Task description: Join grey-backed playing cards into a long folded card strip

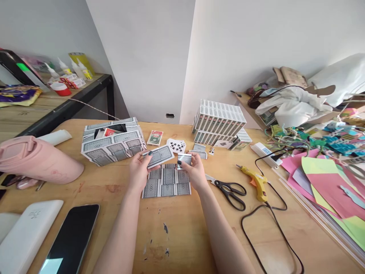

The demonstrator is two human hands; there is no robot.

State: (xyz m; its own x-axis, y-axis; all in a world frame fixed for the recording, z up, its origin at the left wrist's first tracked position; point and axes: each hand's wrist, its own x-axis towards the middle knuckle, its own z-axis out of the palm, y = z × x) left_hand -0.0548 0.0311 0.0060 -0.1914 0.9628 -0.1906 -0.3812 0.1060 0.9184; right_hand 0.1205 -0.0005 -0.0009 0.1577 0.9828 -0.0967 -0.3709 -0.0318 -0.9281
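Note:
In the head view my left hand (pixel 138 169) pinches a grey-patterned playing card (pixel 162 155), back side up and tilted. My right hand (pixel 197 170) grips a smaller, shiny grey-patterned card piece (pixel 185 158) between thumb and fingers; whether it is folded or cut I cannot tell. Below both hands, a panel of joined playing cards (pixel 167 187) lies on the table, its far part partly covered by the held cards. Beyond them are face-up loose cards (pixel 176 145), a card box (pixel 155 137) and a few grey-backed cards (pixel 199 151).
A card-covered box (pixel 110 146) stands left, stacked card packs (pixel 219 118) behind right. Black-handled scissors (pixel 232 191) and a yellow glue gun (pixel 258 182) with a looping cord lie right, near a power strip (pixel 266 154). A pink tumbler (pixel 42 160) and phone (pixel 72 238) are left.

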